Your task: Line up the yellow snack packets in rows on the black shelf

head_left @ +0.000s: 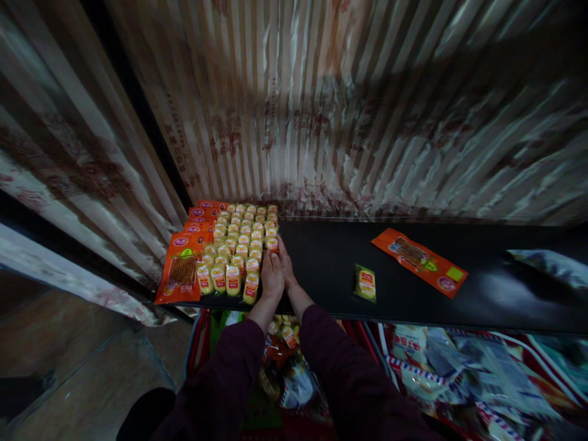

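Note:
Several rows of small yellow wrapped snack packs (232, 280) with red and white labels stand packed together at the left end of the black shelf (321, 275). At the right side of these rows, my left hand (272, 278) and my right hand (287, 266) are close together, fingers pointing away from me. Between their fingertips is one yellow snack pack (272, 244), partly hidden by the fingers. Orange snack bags (179, 266) stand in a line left of the yellow packs. A single yellow snack pack (365, 283) lies apart on the shelf to the right.
An orange bag (420, 260) lies flat farther right, near a shiny plastic package (551, 263). Below the shelf's front edge are a red basket (195, 349) of mixed snacks and another basket (390, 373) of bagged goods. Striped sheeting (294, 122) hangs behind the shelf.

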`<action>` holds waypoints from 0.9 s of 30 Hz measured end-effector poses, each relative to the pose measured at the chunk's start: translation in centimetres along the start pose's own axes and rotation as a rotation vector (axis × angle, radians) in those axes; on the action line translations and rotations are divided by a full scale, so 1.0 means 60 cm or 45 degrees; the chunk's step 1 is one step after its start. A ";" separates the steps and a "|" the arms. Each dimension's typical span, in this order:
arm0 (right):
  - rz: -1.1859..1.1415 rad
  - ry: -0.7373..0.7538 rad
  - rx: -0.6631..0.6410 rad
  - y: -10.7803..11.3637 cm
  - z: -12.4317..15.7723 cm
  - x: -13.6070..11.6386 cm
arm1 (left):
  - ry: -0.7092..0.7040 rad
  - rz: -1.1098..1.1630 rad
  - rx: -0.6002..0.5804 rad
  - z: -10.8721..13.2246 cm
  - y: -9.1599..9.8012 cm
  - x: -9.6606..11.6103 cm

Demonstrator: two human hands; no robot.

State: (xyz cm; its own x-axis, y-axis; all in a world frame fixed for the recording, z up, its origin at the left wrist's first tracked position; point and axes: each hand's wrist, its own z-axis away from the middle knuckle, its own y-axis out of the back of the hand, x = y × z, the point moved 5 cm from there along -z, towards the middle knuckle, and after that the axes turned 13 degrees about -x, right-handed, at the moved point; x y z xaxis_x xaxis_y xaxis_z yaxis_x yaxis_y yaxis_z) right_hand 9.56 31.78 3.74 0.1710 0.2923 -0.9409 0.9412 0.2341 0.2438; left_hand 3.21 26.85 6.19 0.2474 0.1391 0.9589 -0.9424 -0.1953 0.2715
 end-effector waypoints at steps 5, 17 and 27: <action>0.068 0.040 0.006 0.006 0.002 -0.008 | -0.009 -0.012 -0.012 0.010 -0.001 0.006; -0.037 -0.092 0.078 0.011 0.000 0.023 | 0.012 -0.003 -0.011 0.012 0.000 0.001; 0.041 -0.169 0.129 0.018 0.013 0.035 | 0.002 -0.033 0.002 0.033 -0.005 0.004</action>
State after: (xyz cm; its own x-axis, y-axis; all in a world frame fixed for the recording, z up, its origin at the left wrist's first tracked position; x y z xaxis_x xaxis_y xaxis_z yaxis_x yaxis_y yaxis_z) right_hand 11.14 31.93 1.83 0.2321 0.1716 -0.9574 0.9581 0.1297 0.2555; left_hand 4.00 25.02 6.50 0.2712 0.1458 0.9514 -0.9353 -0.1935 0.2963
